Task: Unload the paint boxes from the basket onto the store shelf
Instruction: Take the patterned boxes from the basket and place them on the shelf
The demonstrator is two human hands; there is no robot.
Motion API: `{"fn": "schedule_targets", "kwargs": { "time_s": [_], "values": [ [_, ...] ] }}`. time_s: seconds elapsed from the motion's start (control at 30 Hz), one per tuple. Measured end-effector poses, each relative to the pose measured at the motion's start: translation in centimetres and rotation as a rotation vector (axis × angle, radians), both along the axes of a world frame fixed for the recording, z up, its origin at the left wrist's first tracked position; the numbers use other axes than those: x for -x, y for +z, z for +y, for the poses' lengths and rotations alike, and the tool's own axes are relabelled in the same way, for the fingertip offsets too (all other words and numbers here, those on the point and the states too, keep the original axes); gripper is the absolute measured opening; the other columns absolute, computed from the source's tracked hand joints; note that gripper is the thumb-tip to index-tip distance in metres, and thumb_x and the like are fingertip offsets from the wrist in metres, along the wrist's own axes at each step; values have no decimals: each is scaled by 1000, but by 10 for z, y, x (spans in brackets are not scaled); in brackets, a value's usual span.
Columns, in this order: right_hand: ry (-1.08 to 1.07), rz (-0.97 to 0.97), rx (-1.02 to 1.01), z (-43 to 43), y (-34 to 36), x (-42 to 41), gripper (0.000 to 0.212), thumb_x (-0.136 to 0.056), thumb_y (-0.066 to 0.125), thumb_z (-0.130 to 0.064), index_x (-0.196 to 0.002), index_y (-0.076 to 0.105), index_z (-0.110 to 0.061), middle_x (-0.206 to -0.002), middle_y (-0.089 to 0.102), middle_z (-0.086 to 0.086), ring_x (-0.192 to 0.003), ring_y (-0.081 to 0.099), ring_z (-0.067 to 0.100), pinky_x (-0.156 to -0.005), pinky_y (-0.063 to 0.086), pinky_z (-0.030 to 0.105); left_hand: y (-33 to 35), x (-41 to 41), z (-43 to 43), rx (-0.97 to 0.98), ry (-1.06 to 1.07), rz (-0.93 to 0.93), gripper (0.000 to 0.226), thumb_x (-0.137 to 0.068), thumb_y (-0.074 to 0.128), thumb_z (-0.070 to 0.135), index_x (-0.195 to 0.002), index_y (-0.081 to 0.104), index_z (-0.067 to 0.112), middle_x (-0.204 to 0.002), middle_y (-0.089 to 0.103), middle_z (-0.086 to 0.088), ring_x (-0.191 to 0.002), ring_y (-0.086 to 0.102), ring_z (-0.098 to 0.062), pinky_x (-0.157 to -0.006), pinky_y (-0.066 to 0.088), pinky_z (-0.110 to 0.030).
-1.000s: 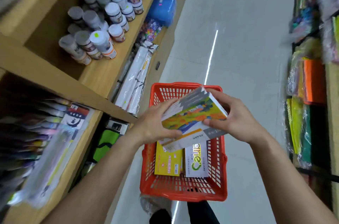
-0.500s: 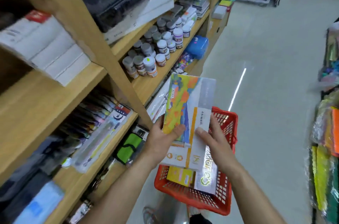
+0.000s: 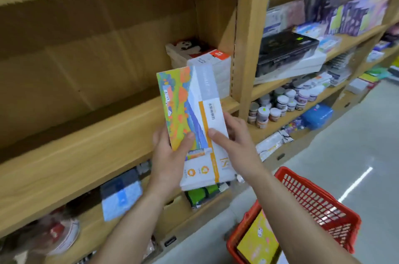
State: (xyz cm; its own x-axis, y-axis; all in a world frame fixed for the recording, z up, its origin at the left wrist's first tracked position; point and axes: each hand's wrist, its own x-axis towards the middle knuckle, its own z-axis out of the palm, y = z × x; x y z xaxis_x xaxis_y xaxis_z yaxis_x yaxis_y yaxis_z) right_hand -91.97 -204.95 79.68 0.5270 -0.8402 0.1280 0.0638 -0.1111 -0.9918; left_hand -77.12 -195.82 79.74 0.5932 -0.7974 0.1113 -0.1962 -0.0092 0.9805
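Observation:
I hold a colourful paint box (image 3: 190, 116) upright in front of the wooden shelf (image 3: 86, 149). My left hand (image 3: 170, 155) grips its lower left edge, thumb on the painted face. My right hand (image 3: 233, 136) grips the white and orange right side. The box is in the air, just in front of the shelf board's edge. A stack of white boxes (image 3: 207, 64) stands at the right end of that shelf compartment. The red basket (image 3: 319, 205) sits low at the bottom right with a yellow box (image 3: 259, 240) inside.
A wooden upright (image 3: 248, 47) divides the compartments. Right of it lie a black case (image 3: 287, 47) and small paint jars (image 3: 280, 103) on lower shelves. Blue packs (image 3: 121, 194) and a green item (image 3: 200, 194) fill the shelf below. Grey floor stretches to the right.
Both hands have lifted the paint box from above the basket up to the shelf level. My view has swung left and up toward the shelf.

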Motion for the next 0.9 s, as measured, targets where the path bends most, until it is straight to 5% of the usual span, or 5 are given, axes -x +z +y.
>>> {"fn": "schedule_targets", "kwargs": {
  "time_s": [0.1, 0.2, 0.5, 0.63, 0.9],
  "values": [
    [86, 8, 7, -14, 17, -58, 29, -94, 75, -33, -117, 72, -49, -120, 71, 4, -104, 73, 26, -83, 63, 41, 6, -47, -7, -44, 140, -93, 34, -80, 63, 53, -110, 66, 37, -106, 56, 12, -111, 58, -4, -91, 47, -26],
    [58, 6, -23, -27, 20, -105, 21, -93, 77, -22, -96, 77, -43, -92, 80, -20, -87, 79, 16, -72, 65, 33, 3, -86, -16, -79, 166, -44, 31, -77, 67, 41, -107, 66, 33, -111, 71, 1, -109, 69, -24, -95, 54, -39],
    [38, 236, -232, -77, -2, -158, 13, -92, 74, -26, -94, 82, -16, -83, 84, 2, -81, 80, 27, -74, 63, 36, -22, -147, -24, -123, -49, 104, 38, -77, 70, 44, -115, 67, 37, -107, 78, 19, -112, 71, -19, -96, 55, -38],
    [69, 163, -151, -61, -12, -127, 60, -89, 72, -41, -142, 59, -16, -99, 79, -28, -92, 75, -6, -70, 56, 10, -32, -143, -3, -55, -180, 61, 58, -87, 76, 44, -138, 49, 44, -130, 70, 17, -121, 66, -8, -94, 55, -29],
    [247, 329, 255, -41, -43, -90, 111, -70, 94, -26, -158, 30, -44, -150, 53, -14, -135, 55, 6, -110, 51, 38, -36, -125, -5, -192, -141, -404, 135, -54, 93, 42, -156, 6, 50, -130, 63, 33, -114, 65, 0, -80, 55, -31]
  ]
}}
